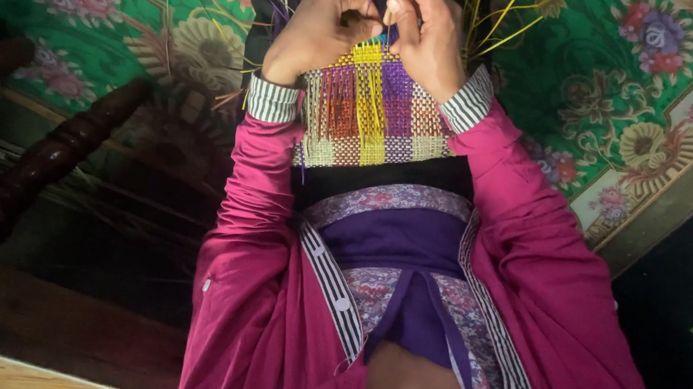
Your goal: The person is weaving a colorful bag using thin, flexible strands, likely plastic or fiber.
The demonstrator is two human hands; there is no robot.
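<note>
— How are the arms set?

— Both reach forward, away from the body, forearms drawing in toward each other, in magenta sleeves with striped cuffs at the wrists.

— And the left hand [320, 33]?

— Curled into a loose fist, knuckles up, thumb and fingertips pinched together at its inner side.

— The right hand [427, 36]?

— Just beside it, nearly touching, back of the hand toward the camera, fingers bent down, forefinger and thumb nipped close at the tip.

hands: left [316, 33], right [428, 31] pinching strands | woven multicoloured panel [372, 111] on lap | green floral carpet [631, 96] beneath
</note>
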